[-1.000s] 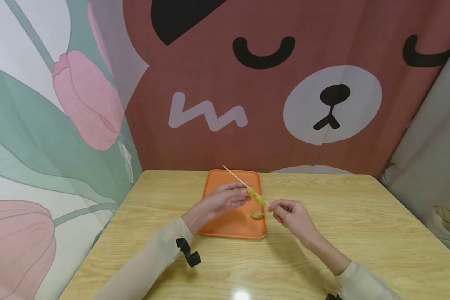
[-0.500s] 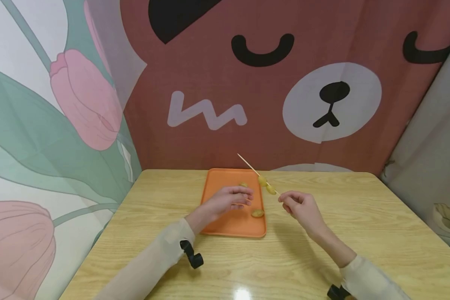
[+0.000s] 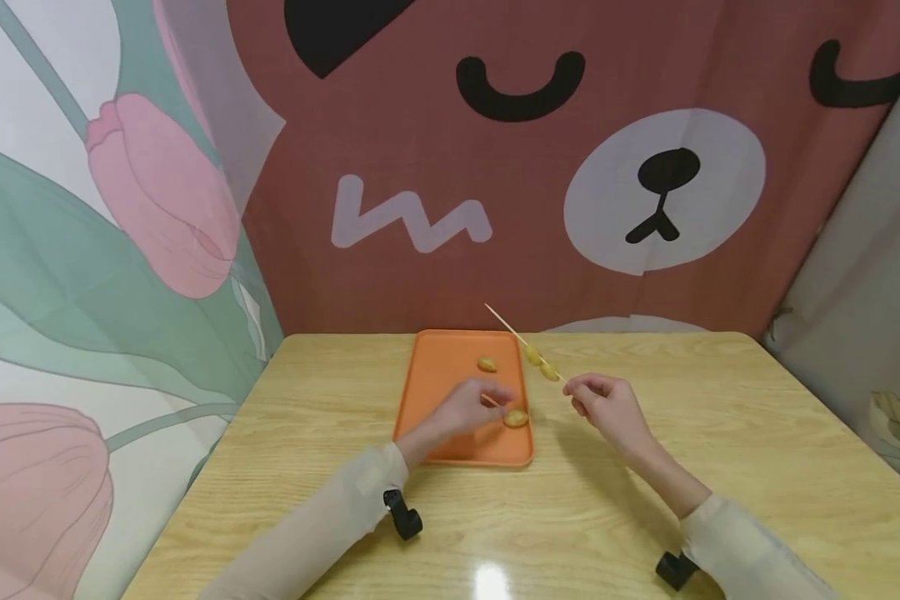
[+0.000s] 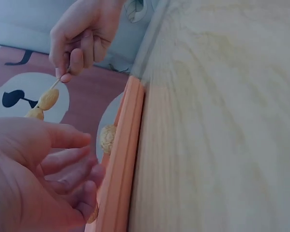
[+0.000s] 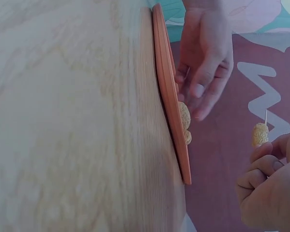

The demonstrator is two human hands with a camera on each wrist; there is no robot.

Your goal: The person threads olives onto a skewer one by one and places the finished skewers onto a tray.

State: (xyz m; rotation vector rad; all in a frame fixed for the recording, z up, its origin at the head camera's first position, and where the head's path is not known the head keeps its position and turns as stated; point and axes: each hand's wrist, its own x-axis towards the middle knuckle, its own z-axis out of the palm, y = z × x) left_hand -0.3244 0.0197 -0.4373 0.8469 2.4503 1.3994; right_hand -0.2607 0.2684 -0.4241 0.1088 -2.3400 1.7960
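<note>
A skewer (image 3: pixel 506 323) w/ two threaded yellow pcs (image 3: pixel 550 372) is pinched by the R hand (image 3: pixel 607 410), tip aimed to 10 o'clock; on the worktop (image 3: pixel 330 392), an orange tray (image 3: pixel 438 375) is topped by a far pc (image 3: pixel 487 364) at 1 o'clock, a near pc (image 3: pixel 516 418) at 4, w/ the L hand (image 3: pixel 465 407) held loosely spread alongside.

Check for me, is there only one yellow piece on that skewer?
No, two yellow pieces sit threaded along the skewer in the head view.

Wd. tbl. (image 3: pixel 727 417), brn. bear-print backdrop (image 3: pixel 525 167)
</note>
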